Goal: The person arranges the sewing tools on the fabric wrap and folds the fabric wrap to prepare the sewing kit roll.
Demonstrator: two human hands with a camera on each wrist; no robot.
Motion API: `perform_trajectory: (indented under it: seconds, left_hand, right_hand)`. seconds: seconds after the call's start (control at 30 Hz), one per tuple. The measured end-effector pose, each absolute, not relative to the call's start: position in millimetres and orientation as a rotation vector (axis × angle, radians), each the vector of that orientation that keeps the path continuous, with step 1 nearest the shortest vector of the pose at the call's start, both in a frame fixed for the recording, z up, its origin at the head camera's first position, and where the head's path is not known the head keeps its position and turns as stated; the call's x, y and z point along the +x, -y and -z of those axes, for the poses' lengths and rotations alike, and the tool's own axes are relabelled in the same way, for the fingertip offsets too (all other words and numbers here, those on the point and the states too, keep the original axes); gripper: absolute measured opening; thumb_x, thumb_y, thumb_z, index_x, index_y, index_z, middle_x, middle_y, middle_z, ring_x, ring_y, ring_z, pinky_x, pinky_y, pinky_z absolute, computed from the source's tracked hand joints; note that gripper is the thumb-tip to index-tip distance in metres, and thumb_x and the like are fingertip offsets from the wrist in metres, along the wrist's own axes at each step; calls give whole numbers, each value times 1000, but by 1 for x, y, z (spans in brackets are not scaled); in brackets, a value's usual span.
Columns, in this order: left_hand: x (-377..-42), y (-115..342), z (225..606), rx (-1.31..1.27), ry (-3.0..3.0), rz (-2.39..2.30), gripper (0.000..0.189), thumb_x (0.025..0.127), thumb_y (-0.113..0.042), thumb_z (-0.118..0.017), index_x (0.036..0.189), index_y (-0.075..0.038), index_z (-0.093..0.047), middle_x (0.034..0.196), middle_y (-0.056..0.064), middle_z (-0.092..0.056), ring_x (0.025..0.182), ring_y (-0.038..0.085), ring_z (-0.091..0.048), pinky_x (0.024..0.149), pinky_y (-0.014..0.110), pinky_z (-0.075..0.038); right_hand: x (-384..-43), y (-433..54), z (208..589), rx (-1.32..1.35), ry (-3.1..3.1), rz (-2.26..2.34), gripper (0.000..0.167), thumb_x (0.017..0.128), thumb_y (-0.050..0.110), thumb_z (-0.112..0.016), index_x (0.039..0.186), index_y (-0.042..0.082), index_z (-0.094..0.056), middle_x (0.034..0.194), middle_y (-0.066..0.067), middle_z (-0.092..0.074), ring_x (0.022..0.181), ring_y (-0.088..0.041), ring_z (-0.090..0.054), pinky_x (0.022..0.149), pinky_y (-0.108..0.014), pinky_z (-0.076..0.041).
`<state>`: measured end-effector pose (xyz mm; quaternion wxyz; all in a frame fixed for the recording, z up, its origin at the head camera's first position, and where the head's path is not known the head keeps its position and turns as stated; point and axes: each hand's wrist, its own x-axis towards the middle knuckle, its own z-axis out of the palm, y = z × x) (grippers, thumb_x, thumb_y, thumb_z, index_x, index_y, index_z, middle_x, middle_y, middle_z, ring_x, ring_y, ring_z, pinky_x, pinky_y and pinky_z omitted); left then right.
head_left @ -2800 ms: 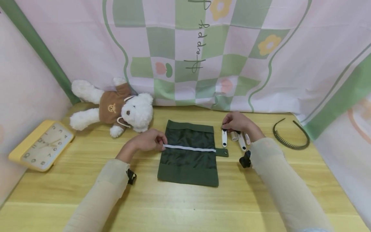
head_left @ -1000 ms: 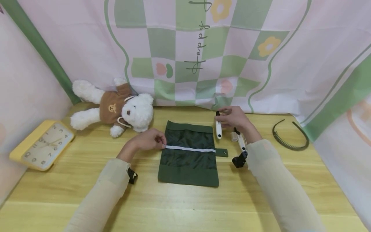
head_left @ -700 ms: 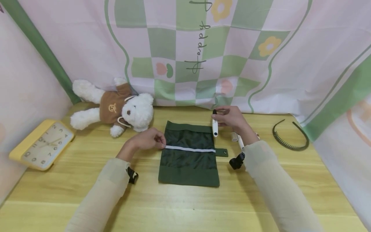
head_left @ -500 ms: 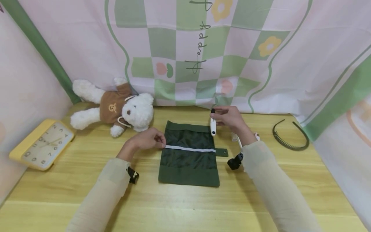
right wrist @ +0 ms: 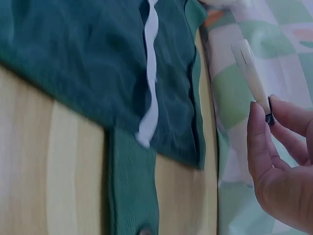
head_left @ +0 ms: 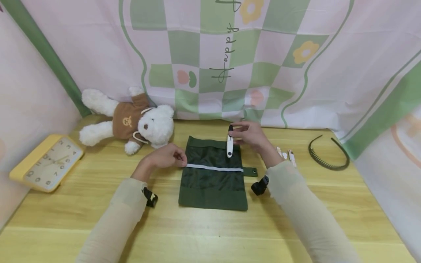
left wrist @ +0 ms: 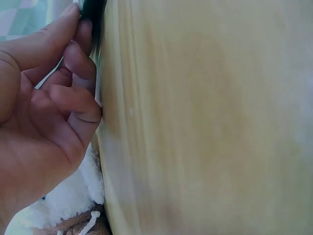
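Stick, white with a black end, is in the right hand, thumb and fingertips pinching it by that end. Seen from the head, it overlaps the upper right of the green cloth; the right wrist view shows it raised, clear of the fabric, against the curtain. Only the head view reveals a dark dot near its lower end.

Across the cloth runs a white band, wavy from the right wrist. At its left end, the left hand grips the cloth's edge between thumb and forefinger; its own wrist view adds the other fingers, curled inward, with just a dark green sliver of cloth. A tab juts from the right side.

The head view alone takes in small pale pieces partly behind the right forearm, a hairband and a yellow clock. The bear, lying left of the cloth, also appears below the left hand in that wrist's view.
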<state>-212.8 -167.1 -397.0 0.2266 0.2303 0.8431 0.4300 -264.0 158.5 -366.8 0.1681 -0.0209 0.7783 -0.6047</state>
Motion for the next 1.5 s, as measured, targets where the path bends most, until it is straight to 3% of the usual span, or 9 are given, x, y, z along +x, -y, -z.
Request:
perform_trajectory:
  seconds: [0.4, 0.57, 1.17, 1.5]
  left_hand:
    - [-213, 168, 400, 639, -2300, -1217, 7, 96, -4, -70, 92, -2, -76, 83, 4, -68, 66, 16, -51, 61, 31, -43]
    - [-213, 168, 399, 629, -2302, -1204, 8, 96, -4, -69, 92, -2, -76, 82, 4, -68, 68, 16, -52, 63, 31, -44]
    - [-215, 169, 401, 627, -2286, -1185, 8, 96, -3, -68, 93, -1, -75, 83, 4, -67, 69, 16, -53, 64, 30, -45]
    - [-214, 168, 399, 612, -2286, -1173, 9, 97, -3, -67, 93, -2, -75, 82, 4, -66, 70, 16, -53, 64, 30, -45]
  right_hand:
    - [-260, -128, 371, -77, -2096, 1807, 48, 99, -2, -61, 144, -7, -45, 126, -24, -56, 87, -19, -70, 82, -38, -60]
    - [-258, -119, 372, -62, -2074, 1829, 46, 99, -3, -61, 143, -7, -46, 119, -21, -58, 88, -19, -68, 78, -35, -60]
    - [-258, -96, 384, -6, -1934, 1921, 46, 100, -5, -58, 143, -6, -39, 119, -21, -54, 97, -25, -62, 88, -42, -58]
    - [-256, -85, 388, 31, -1901, 1951, 42, 100, -8, -56, 138, -6, -41, 118, -22, -53, 96, -26, -62, 82, -38, -60]
